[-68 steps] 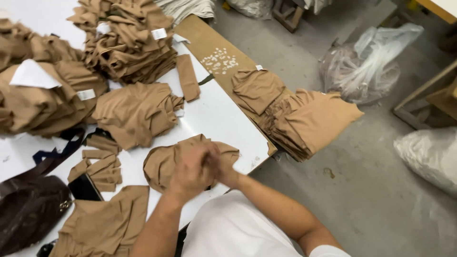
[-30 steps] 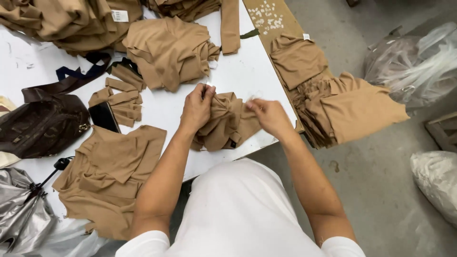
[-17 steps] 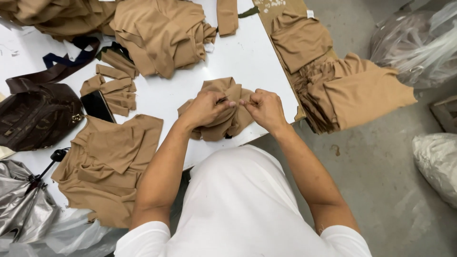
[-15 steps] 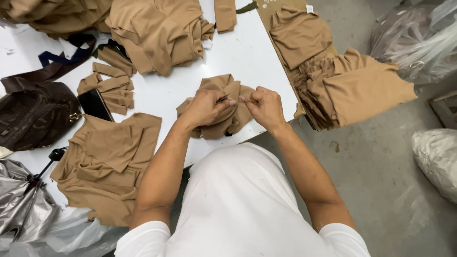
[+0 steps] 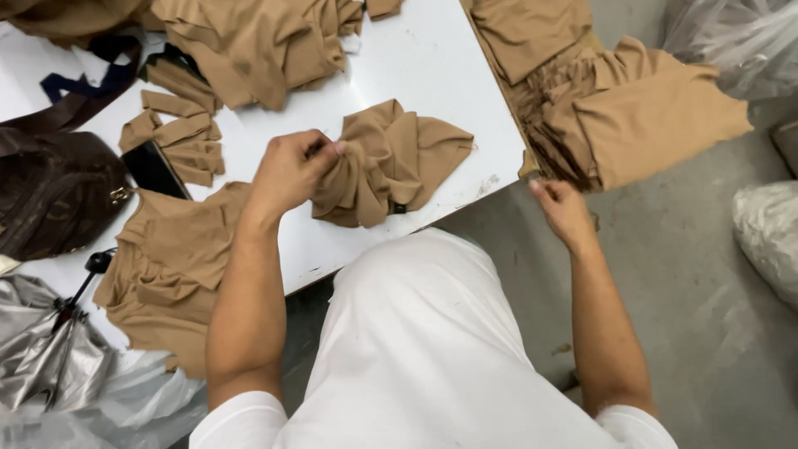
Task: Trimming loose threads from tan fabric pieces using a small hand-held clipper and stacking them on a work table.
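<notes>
My left hand is closed on the gathered edge of a crumpled tan fabric piece that lies on the white table. My right hand is off the table's right edge, fingers apart, holding nothing. It reaches toward the bottom of a stack of tan fabric pieces that hangs over that edge.
A dark brown handbag and a black phone lie at the left. Small tan strips, a flat tan piece and a tan pile surround the work spot. Grey plastic sits lower left, plastic bags on the floor right.
My right hand has let go of the crumpled piece and moved right, off the table toward the hanging stack. My left hand still grips the piece.
</notes>
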